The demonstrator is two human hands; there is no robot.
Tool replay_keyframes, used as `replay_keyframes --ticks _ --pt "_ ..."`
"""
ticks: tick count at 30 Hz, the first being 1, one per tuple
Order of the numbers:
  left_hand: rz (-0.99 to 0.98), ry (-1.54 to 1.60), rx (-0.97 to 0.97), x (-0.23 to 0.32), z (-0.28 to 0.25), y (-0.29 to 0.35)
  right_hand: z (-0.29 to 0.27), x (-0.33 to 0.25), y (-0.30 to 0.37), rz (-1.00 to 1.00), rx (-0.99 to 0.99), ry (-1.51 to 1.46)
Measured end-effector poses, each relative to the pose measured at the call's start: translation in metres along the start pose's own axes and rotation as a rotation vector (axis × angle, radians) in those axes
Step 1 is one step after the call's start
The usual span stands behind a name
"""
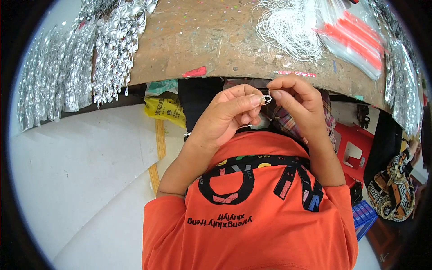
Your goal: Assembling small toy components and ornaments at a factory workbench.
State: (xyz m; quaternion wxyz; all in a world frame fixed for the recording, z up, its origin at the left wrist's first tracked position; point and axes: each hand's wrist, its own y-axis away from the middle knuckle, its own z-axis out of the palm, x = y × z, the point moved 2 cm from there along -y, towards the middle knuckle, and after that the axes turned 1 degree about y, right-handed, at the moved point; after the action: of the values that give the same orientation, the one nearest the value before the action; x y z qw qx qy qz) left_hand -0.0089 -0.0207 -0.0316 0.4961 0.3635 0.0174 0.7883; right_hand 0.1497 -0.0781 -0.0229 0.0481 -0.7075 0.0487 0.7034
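Note:
A small whitish loop (267, 99), perhaps of string or wire, shows between my two hands, just off the table's near edge. My left hand (229, 108) pinches it between thumb and forefinger, with the other fingers curled under. Close on its right, my right hand (300, 101) has thumb and forefinger brought together by the loop's far side. What those right fingertips grip is too small to make out. Both hands are held over my lap, in front of my orange shirt (261, 225).
On the brown table (202, 45) lie a heap of white string (290, 29) and a bundle of red-and-clear plastic strips (353, 38). Silver twisted strips (119, 40) hang over the edge at left. A yellow bag (165, 111) and a red stool (353, 150) stand below.

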Motion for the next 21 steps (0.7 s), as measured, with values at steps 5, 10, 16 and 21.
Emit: replay_keyframes --ticks 5,10,16,21 --pt "0.145 -0.202 0.127 0.0005 0.0017 0.0013 0.0004 0.0041 0.0017 0.0 -0.078 0.002" --pt "0.289 -0.436 0.215 0.0034 0.0076 0.0068 0.0002 0.0024 0.0001 0.199 -0.11 -0.243" --pt "0.361 -0.5 0.209 -0.0009 0.009 0.0063 0.0042 0.0061 0.0002 0.197 -0.099 -0.215" --pt "0.571 -0.787 0.219 -0.0051 0.0042 0.0026 0.0039 0.0049 -0.0001 0.123 -0.071 -0.089"
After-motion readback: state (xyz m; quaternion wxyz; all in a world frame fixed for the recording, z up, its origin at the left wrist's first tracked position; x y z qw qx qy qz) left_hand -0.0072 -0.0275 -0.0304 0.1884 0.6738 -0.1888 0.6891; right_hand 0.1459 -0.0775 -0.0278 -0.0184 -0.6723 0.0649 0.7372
